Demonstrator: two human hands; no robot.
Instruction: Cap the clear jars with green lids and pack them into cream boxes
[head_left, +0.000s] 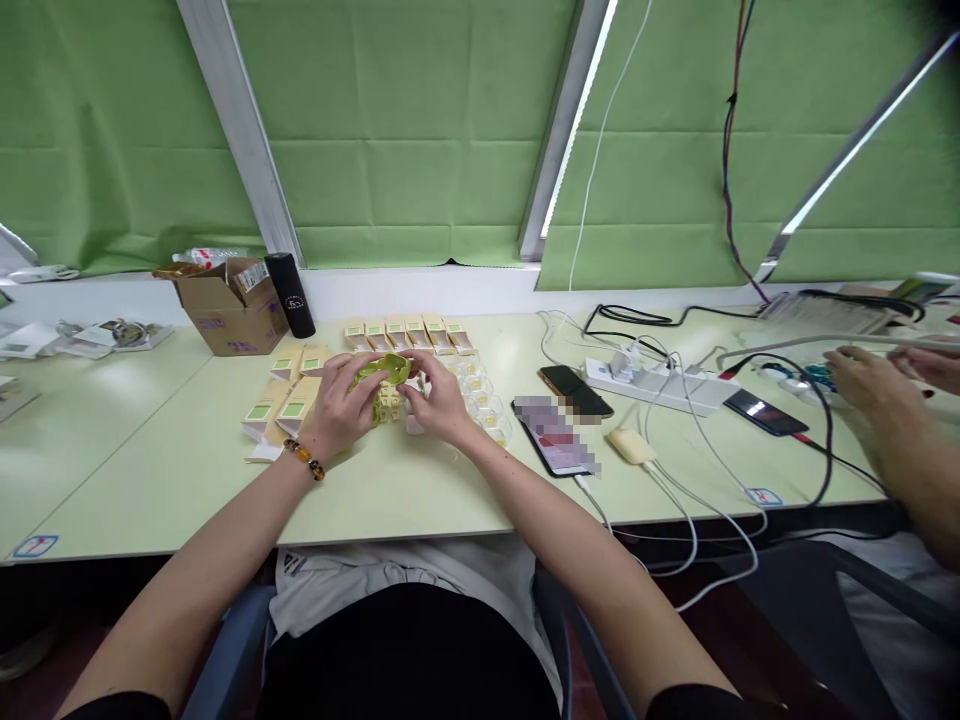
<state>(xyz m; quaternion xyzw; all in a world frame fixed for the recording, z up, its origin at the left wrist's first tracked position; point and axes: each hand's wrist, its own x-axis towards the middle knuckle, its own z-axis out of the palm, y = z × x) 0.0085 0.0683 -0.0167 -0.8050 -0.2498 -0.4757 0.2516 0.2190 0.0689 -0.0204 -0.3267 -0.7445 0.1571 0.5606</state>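
Observation:
A yellow-green piece [393, 369], curved like a small open shell, is held up between my two hands over the table. My left hand [339, 402], with a beaded bracelet at the wrist, has its fingers wrapped round the piece's left side. The fingers of my right hand [438, 398] pinch its right edge. More green shows under my left fingers. Below the hands lie small pale-yellow parts [390, 404], partly hidden. Clear round plastic pieces with yellow centres [474, 384] lie beside my right hand. Small cream boxes [259, 412] stand to the left, and a row of similar boxes [409, 332] behind.
A cardboard box [234, 318] and a black bottle [291, 296] stand at the back left. To the right lie phones [555, 438], a power strip [652, 385], a cream charger [631, 446] and tangled cables. A co-worker's hands [870, 385] are at the far right.

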